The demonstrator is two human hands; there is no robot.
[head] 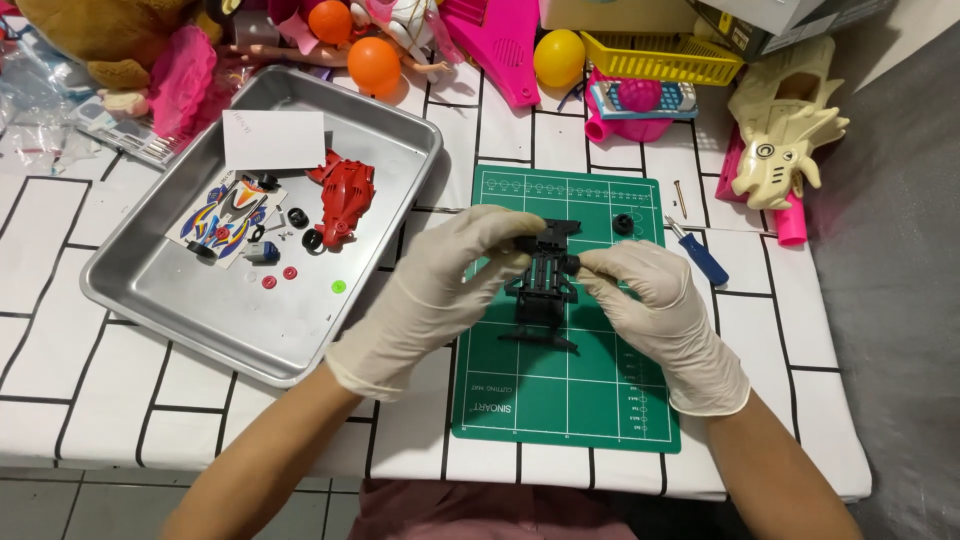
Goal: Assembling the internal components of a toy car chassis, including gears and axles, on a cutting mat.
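The gloved fingertips of the left hand (440, 290) pinch the upper left corner of a black toy car chassis (545, 275), thumb and forefinger closed on it near a small black wheel. The right hand (655, 305), also in a pale glove, closes its thumb and forefinger on the chassis's right side, where another black wheel sits at the fingertips. Between the two hands the chassis hangs just above the green cutting mat (570, 400), over the mat's upper middle, and casts a shadow on it.

On the mat's upper right part lies a loose black wheel (622, 225), apart from the hands. Just off the mat's right edge lies a blue-handled screwdriver (697, 255), with a thin metal rod (679, 197) near its tip. Farther right of the mat stands a cream toy dragon head (785, 125).

Left of the mat sits a metal tray (180, 300). In it lie a red car body shell (345, 200), a white card (273, 138), a sticker-decorated sheet with small parts (228, 217), several loose black tyres, small red discs and a green disc (339, 287).

Beyond the mat's far edge are orange balls (373, 62), a yellow ball (558, 57), a yellow basket (660, 55) and pink plastic toys. All of it rests on a white tablecloth with black lines (100, 400).
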